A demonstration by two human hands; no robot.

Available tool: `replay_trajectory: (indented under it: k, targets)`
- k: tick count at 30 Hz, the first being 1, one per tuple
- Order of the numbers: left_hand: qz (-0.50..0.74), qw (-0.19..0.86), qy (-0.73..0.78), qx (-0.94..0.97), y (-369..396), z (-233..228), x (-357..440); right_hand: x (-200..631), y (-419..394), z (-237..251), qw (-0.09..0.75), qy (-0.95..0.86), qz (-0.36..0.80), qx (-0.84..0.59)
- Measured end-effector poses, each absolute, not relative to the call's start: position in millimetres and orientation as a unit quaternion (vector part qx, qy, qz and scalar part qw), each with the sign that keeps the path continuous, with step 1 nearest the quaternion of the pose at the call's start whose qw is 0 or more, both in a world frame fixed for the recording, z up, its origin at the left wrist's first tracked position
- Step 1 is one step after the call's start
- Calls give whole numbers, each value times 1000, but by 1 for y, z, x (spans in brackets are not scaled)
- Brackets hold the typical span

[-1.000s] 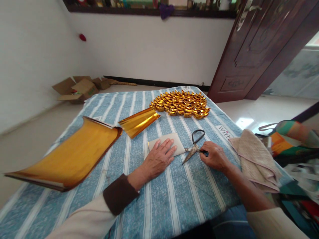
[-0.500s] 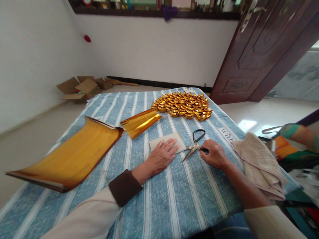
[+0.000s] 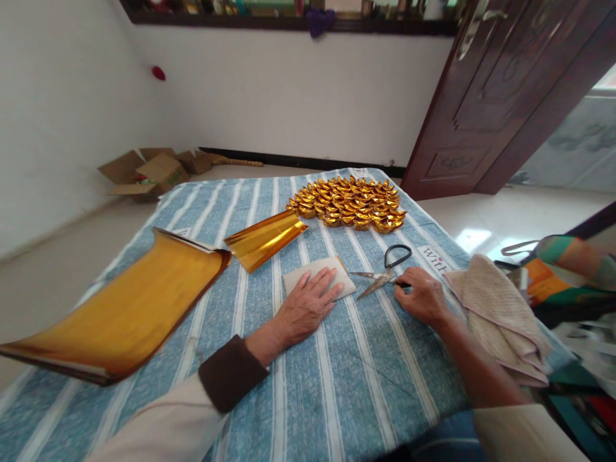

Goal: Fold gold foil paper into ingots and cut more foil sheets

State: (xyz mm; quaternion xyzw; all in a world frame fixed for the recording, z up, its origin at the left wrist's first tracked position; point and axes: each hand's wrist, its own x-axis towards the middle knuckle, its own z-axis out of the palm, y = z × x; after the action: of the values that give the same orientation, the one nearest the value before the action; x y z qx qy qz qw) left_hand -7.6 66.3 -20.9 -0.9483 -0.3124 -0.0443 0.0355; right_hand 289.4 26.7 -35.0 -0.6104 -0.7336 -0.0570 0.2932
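Flat on the striped cloth, my left hand presses a folded sheet of paper, pale side up with a gold edge showing at its far right corner. My right hand grips one black handle of a pair of scissors. The scissors lie with blades apart and pointing left, just right of the paper's edge, and their other handle loop sticks out away from me. Beyond my left hand a curved gold foil sheet rests on the cloth.
A large stack of gold sheets covers the table's left side. Many folded gold paper ingots cluster at the far end. A beige towel lies at the right, near a colourful bag. Cardboard boxes sit on the floor.
My right hand has moved the scissors slightly right, so the blade that was at the paper's edge is now apart from it. My left hand stays on the paper.
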Motion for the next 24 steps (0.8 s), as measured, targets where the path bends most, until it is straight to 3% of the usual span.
replay_trajectory:
  k: [24]
  targets:
    - [-54,37,-309,-949,67,-24,-9,289,24,-34,257,-756,-43,-600]
